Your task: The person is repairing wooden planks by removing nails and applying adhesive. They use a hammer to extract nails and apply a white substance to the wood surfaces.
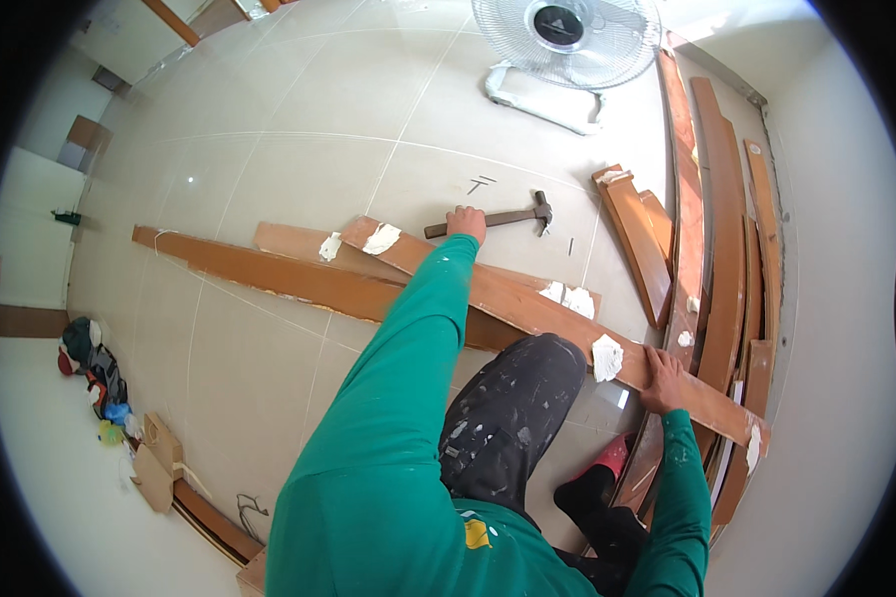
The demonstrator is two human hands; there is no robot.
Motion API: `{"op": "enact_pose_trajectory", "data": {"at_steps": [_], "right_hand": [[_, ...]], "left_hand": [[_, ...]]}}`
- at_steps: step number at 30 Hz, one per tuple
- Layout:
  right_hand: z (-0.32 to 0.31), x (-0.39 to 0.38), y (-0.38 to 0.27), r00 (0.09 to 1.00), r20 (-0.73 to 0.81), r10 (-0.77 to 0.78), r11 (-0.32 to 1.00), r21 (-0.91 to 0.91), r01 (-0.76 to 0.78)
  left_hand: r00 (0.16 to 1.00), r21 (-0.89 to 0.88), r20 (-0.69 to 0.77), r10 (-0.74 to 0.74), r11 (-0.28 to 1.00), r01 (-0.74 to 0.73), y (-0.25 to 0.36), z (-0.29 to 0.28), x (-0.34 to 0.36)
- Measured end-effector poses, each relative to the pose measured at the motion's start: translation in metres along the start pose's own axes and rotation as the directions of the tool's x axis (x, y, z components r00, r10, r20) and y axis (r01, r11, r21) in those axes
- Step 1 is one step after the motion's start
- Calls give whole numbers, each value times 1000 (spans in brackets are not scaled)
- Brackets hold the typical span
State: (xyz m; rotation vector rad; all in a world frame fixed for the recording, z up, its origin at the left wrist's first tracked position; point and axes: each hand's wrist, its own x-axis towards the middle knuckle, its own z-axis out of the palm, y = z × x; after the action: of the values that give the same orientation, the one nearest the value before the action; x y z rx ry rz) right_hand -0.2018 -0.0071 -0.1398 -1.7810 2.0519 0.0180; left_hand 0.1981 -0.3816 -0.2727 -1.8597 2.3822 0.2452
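Left hand (466,225) over hammer (512,216); can't tell if gripping. Right hand (664,381) on board (527,306); clasp unclear.

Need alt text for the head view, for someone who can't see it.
A person's right hand is on a long brown plank with white patches, while the left hand is at the handle of a hammer. Loose nails lie nearby on the pale tiled floor, with more planks at right and a fan above.
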Motion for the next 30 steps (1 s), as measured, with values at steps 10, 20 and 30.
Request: {"op": "enact_pose_trajectory", "data": {"at_steps": [10, 20, 30], "right_hand": [[-4, 3, -19, 985, 165, 58, 993, 95, -75], [-21, 63, -39, 772, 635, -27, 762, 513, -395], [5, 130, -41, 463, 879, -116, 818, 349, -457]], "left_hand": [[911, -691, -231, 342, 601, -401, 27, -42, -72], [545, -104, -439, 714, 562, -820, 37, -76, -184], [514, 89, -427, 744, 600, -795, 48, -44, -200]]}}
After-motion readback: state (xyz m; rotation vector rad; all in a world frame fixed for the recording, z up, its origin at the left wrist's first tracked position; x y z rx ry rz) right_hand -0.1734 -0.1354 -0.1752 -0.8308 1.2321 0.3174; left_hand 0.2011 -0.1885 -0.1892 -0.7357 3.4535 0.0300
